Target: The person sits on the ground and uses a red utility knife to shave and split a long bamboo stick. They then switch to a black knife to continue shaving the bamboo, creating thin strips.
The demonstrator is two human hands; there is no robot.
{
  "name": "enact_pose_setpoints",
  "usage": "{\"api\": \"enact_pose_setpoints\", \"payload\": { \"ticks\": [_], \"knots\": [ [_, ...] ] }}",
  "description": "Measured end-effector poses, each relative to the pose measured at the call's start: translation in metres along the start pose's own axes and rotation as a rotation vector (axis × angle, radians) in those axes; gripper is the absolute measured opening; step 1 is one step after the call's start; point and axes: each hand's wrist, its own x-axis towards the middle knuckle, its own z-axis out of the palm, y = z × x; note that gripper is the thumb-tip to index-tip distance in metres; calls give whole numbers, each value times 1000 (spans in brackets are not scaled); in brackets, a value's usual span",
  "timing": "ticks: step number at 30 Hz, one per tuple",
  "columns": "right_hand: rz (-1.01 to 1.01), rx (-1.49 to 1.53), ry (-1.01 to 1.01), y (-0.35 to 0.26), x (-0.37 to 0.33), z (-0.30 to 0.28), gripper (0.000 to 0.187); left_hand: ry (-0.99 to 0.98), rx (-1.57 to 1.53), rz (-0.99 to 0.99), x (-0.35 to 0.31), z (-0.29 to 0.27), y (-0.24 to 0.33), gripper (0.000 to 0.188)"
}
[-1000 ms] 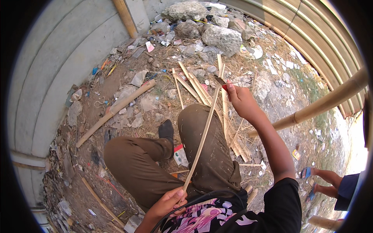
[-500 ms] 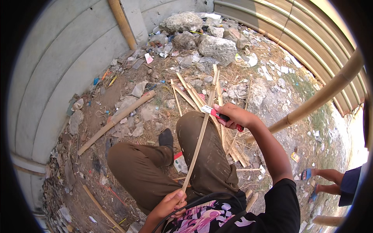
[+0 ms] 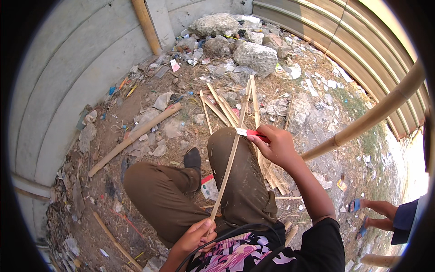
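Observation:
A long, pale bamboo strip (image 3: 228, 176) slants across my raised right knee (image 3: 225, 143), its far end reaching over the ground beyond. My left hand (image 3: 198, 236) is closed around the near end, close to my lap. In my right hand (image 3: 277, 144) is a red-handled cutter knife (image 3: 254, 134), its light-coloured front part lying across the strip just above the knee. The exact edge contact is too small to make out. Small shavings cling to my brown trousers.
Several split bamboo pieces (image 3: 218, 105) lie beyond my knees. A bamboo pole (image 3: 136, 139) rests on the littered ground at left; a thick one (image 3: 367, 115) slants at right. Rocks (image 3: 255, 58) stand at the back. Another person's legs (image 3: 383, 208) are at the right.
My right hand has shifted slightly down and nearer along the strip, and the knife has turned flatter. My left hand keeps its hold on the near end.

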Motion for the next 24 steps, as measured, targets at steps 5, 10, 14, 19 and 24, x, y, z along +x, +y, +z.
{"api": "enact_pose_setpoints", "payload": {
  "ticks": [5,10,14,19,24],
  "knots": [
    [104,-47,53,19,24,7,34,-27,21,-47,0,-4,0,34],
    [92,-93,96,27,50,8,36,-35,12,-41,0,-5,0,35],
    [225,-95,262,35,60,26,43,-4,-35,-14,5,1,7,36],
    [787,909,572,77,76,8,53,-53,-15,34,0,-7,-8,37],
    [265,258,-4,0,9,0,44,-27,-69,62,9,0,1,37]
  ]
}}
